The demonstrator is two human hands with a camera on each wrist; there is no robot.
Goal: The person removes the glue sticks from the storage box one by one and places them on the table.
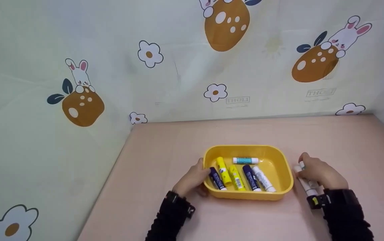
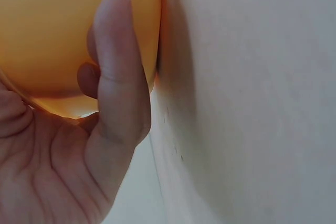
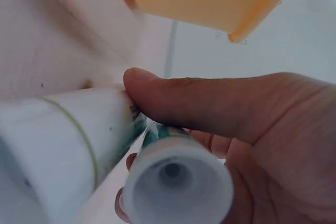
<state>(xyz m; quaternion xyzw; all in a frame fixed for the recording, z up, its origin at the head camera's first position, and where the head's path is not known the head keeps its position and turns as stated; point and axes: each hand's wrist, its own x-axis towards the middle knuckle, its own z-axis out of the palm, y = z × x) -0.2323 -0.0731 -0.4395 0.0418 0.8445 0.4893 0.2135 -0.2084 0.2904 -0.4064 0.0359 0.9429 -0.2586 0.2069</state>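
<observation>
A yellow plastic tray [image 1: 248,195] with rounded corners rests on the table. My left hand [image 1: 195,177] grips its left side, thumb over the rim; in the left wrist view the fingers [image 2: 118,51] lie against the outer wall. In the tray lie several glue sticks: dark blue ones [image 1: 251,177], yellow ones [image 1: 224,171], a white one [image 1: 263,179] and a white one with a teal label [image 1: 245,160]. Right of the tray, my right hand [image 1: 324,172] holds two white glue sticks, one [image 3: 68,135] beside another [image 3: 178,182] whose hollow end faces the camera.
The table [image 1: 165,144] has a plain pinkish cover. Pale cloth walls [image 1: 178,77] printed with rabbits and flowers rise at its back and left. A dark wrist strap [image 1: 340,197] is on the right forearm.
</observation>
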